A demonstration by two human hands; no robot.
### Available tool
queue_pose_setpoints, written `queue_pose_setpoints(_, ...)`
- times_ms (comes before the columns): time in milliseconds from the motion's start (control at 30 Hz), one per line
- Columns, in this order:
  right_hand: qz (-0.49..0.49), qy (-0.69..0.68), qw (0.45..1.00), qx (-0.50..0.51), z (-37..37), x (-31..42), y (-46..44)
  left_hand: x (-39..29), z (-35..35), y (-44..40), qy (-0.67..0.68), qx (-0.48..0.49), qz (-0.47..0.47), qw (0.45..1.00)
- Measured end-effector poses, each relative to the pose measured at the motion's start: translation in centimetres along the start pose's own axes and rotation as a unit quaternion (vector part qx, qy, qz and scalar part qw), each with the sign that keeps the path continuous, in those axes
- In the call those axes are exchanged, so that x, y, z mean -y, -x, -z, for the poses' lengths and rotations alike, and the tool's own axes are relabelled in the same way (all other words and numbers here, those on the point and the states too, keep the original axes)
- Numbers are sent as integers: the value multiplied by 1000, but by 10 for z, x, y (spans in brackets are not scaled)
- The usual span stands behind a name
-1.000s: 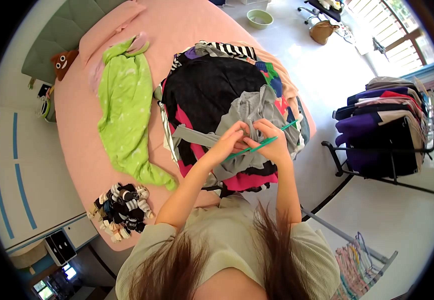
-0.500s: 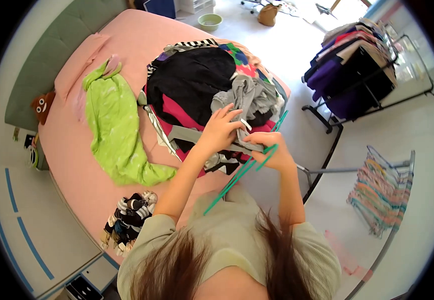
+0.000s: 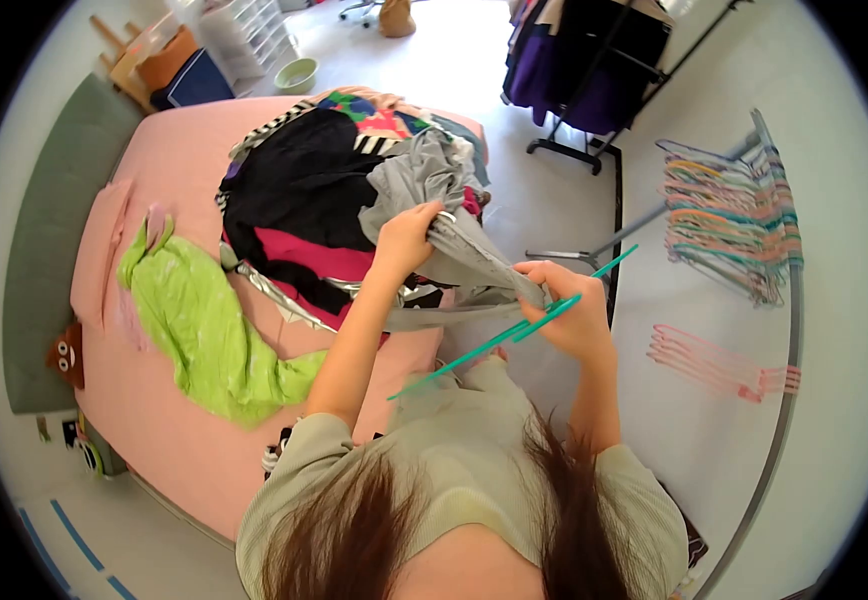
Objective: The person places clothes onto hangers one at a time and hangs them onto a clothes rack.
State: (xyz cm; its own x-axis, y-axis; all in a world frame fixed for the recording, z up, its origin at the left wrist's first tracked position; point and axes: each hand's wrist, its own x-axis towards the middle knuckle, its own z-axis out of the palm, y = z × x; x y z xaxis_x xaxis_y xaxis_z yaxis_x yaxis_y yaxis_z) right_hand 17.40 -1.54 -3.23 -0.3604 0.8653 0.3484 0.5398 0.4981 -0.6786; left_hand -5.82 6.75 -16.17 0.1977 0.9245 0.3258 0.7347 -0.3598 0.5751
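A grey garment (image 3: 419, 180) stretches between both hands, its upper part resting on a heap of clothes (image 3: 299, 190) on the bed. My left hand (image 3: 406, 238) is closed on the garment's edge. The fingers of my right hand (image 3: 566, 308) are wrapped round a green hanger (image 3: 474, 352) and also pinch the garment. The hanger lies slantwise below the cloth, in front of my body. Left of the heap, a lime green garment (image 3: 209, 335) is spread on the pink bed (image 3: 194, 455).
Many hangers (image 3: 719, 215) and some pink ones (image 3: 714, 365) hang on a grey rail (image 3: 779, 440) at the right. A black rack (image 3: 594, 150) with dark clothes stands at the upper right. A green basin (image 3: 297, 76) is on the floor beyond the bed.
The view has turned toward the right-hand rail. The hands have moved apart, drawing the grey garment taut between them, and the hanger now sits lower in my right hand.
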Motion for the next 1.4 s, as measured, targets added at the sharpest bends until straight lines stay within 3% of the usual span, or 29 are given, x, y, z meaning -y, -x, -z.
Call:
queue_pose_setpoints(33, -6, 11, 1000, -20, 5, 2, 8, -8, 0, -2, 8, 40, 61, 997)
queue_pose_setpoints(133, -24, 26, 998, -49, 17, 6, 33, -21, -13, -14, 30, 23, 47, 998)
queue_pose_setpoints(267, 3, 82, 993, -90, 33, 19, 59, -48, -36, -32, 95, -76, -46, 992)
queue_pose_setpoints(367, 3, 135, 985, -107, 47, 27, 78, -64, -47, -42, 135, -78, -79, 985)
queue_pose_setpoints(500, -27, 170, 972, -161, 60, 30, 101, -91, -55, -41, 191, 12, -136, 972)
queue_pose_setpoints(633, -85, 160, 959, -219, 68, 36, 127, -101, -69, -17, 213, 177, -150, 949)
queue_pose_setpoints(667, -96, 165, 954, -229, 69, 37, 135, -104, -73, -10, 211, 169, -157, 950)
queue_pose_setpoints(767, -129, 178, 941, -256, 73, 40, 160, -97, -91, 3, 167, 183, -66, 967)
queue_pose_setpoints(833, -150, 181, 934, -270, 77, 46, 179, -117, -85, 15, 66, 120, -82, 987)
queue_pose_setpoints(900, -160, 186, 923, -296, 82, 54, 199, -137, -78, 25, 9, 141, -33, 989)
queue_pose_setpoints(1167, -306, 234, 834, -396, 96, 74, 282, -165, -77, 56, -26, 29, -229, 973)
queue_pose_setpoints(1267, -305, 246, 797, -460, 103, 72, 302, -161, -78, 59, 61, 68, -297, 950)
queue_pose_setpoints(1367, -291, 232, 788, -490, 107, 59, 321, -187, -61, 67, 81, 97, -307, 943)
queue_pose_setpoints(1400, -288, 224, 790, -494, 109, 55, 326, -195, -59, 70, 151, 111, -264, 946)
